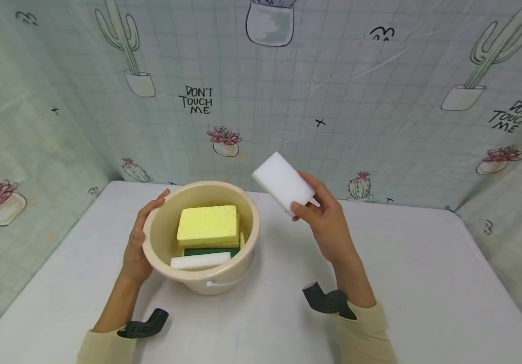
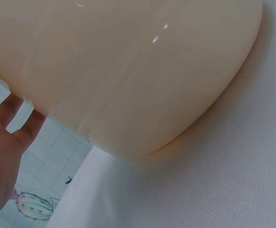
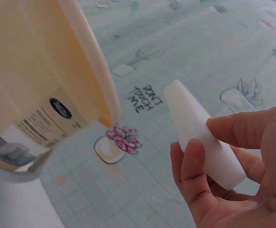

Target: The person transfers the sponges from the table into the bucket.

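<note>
My right hand holds a white melamine sponge up over the table, right of the bucket. In the right wrist view, the thumb and fingers pinch this white block from both sides near its lower end. My left hand grips the left side of a cream plastic bucket, its fingers along the outer wall at the rim. Inside the bucket, yellow sponges lie stacked over a dark green piece. Another white block lies at the near side; the bucket's bottom is hidden.
A white-covered table carries the bucket. Cactus-print cloth hangs behind and at both sides. The bucket has a pale handle at its front and a printed label on its wall.
</note>
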`<action>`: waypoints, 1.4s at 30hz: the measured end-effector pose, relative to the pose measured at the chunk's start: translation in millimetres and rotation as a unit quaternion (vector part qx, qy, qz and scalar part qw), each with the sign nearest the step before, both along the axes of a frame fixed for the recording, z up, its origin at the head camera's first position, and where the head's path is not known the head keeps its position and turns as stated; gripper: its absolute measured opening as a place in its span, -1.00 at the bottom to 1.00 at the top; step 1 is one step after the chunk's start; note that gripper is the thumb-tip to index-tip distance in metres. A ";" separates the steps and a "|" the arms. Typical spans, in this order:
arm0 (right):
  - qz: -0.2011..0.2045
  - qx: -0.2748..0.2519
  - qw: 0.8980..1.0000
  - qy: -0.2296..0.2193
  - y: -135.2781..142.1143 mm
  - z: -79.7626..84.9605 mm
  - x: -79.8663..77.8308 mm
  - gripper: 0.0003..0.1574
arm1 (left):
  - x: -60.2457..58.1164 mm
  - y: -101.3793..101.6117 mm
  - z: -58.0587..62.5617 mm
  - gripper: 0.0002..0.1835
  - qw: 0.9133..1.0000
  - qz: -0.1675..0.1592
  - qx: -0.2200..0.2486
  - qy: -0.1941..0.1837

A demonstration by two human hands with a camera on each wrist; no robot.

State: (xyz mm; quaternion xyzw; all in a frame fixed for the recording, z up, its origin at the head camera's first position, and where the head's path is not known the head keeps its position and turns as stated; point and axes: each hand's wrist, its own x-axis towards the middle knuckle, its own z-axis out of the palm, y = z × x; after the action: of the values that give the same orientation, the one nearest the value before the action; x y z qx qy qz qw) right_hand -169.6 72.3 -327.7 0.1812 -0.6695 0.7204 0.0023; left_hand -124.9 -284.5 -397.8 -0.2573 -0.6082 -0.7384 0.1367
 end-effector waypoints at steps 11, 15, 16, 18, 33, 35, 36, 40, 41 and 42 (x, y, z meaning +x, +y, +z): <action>0.035 0.022 0.999 0.031 -24.2 5.5 12.0 -0.26 | -2.2 0.7 3.2 -0.31 1.000 -0.004 -0.002 0.001; 0.049 0.029 0.997 0.057 -34.4 4.5 13.8 -0.31 | -2.1 0.7 3.8 -0.30 1.000 -0.004 -0.001 0.002; 0.052 0.031 0.996 0.064 -36.8 3.9 13.9 -0.32 | -2.0 0.5 3.9 -0.30 1.000 -0.004 0.001 0.002; 0.057 0.033 0.995 0.074 -41.3 3.1 14.8 -0.34 | -1.6 0.4 4.1 -0.30 1.000 -0.003 0.003 0.001; 0.050 0.044 0.991 0.120 -58.1 2.4 27.0 -0.44 | -0.4 0.5 3.5 -0.30 1.000 -0.001 0.002 -0.004; 0.044 0.045 0.989 0.137 -60.0 1.8 27.7 -0.44 | -0.4 0.3 3.1 -0.30 1.000 0.004 -0.001 -0.002; 0.042 0.043 0.988 0.145 -61.1 1.6 27.9 -0.45 | -0.4 0.1 2.9 -0.30 1.000 0.004 -0.002 -0.002; 0.038 0.033 0.983 0.176 -65.5 0.9 29.4 -0.44 | -0.7 -0.5 1.9 -0.30 1.000 0.002 0.000 0.001; 0.037 0.031 0.982 0.183 -66.5 0.5 29.7 -0.44 | -0.8 -0.6 1.8 -0.30 1.000 0.001 0.001 0.001; 0.037 0.030 0.981 0.189 -67.5 0.2 30.2 -0.44 | -0.7 -0.8 1.4 -0.31 1.000 -0.001 0.002 0.001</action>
State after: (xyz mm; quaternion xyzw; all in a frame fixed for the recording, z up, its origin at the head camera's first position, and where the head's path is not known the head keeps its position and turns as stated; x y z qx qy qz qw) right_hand -139.4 4.8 -327.5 0.3382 -0.6709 0.6527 0.0970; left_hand -125.6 -285.3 -396.4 -0.2586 -0.6065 -0.7392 0.1374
